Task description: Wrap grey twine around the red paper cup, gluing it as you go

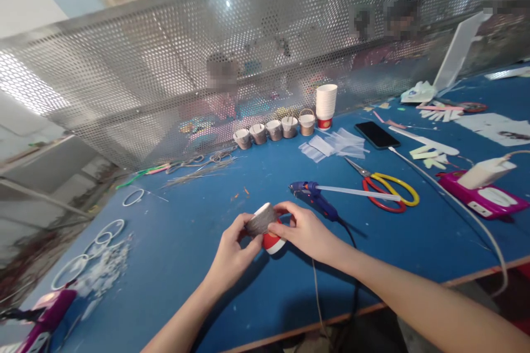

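A paper cup [273, 244], red and white, is tilted between my two hands above the blue table. Grey cord [261, 222] is wrapped round part of it, and a loose strand [315, 287] hangs down below my right hand. My left hand [238, 248] grips the cup from the left, thumb against its side. From the right my right hand [300, 229] holds it, with thumb and forefinger on the wrapped part. Just beyond lies a blue hot glue gun [317, 198] with a clear glue stick [358, 192] in its back.
Several wrapped cups [274, 130] and a stack of paper cups [326, 102] stand along the perforated metal screen [165, 77]. Scissors [383, 190], a phone [376, 135] and a magenta power strip [482, 193] lie to the right. White rings [70, 270] lie at left.
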{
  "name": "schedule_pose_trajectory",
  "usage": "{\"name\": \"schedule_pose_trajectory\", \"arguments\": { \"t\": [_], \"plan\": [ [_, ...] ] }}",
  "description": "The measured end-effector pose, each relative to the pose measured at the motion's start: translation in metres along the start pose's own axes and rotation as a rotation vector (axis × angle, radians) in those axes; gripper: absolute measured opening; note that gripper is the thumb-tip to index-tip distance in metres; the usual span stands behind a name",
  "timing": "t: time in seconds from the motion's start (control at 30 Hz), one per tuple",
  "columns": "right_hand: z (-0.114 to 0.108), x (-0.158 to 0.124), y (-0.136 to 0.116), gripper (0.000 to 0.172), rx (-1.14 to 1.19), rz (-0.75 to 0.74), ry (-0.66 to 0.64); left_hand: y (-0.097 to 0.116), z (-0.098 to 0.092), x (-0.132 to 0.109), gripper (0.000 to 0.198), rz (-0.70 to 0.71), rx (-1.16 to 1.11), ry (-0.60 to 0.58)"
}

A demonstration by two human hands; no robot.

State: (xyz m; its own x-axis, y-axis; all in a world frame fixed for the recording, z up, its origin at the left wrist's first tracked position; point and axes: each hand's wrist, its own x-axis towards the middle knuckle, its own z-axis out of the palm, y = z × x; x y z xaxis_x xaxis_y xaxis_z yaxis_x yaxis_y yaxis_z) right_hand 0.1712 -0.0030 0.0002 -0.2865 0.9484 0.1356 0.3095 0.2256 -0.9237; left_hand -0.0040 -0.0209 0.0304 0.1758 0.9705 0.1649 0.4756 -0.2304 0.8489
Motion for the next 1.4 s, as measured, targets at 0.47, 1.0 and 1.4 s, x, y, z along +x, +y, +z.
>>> {"name": "schedule_pose_trajectory", "arguments": {
  "t": [0.47, 1.0, 1.4],
  "plan": [
    [-0.022, -0.034, -0.02, 0.024, -0.265, -0.187, -0.109, -0.006, -0.005, 0.007, 0.015, -0.075, -0.082, 0.099],
    [-0.078, 0.015, 0.024, 0.024, -0.51, 0.15, 0.041, -0.021, 0.0, 0.007, 0.019, -0.002, 0.029, 0.186],
    [-0.052, 0.0, 0.018, 0.02, -0.073, 0.088, 0.015, -0.021, 0.002, 0.011, 0.015, -0.069, -0.002, 0.158]
  ]
}}
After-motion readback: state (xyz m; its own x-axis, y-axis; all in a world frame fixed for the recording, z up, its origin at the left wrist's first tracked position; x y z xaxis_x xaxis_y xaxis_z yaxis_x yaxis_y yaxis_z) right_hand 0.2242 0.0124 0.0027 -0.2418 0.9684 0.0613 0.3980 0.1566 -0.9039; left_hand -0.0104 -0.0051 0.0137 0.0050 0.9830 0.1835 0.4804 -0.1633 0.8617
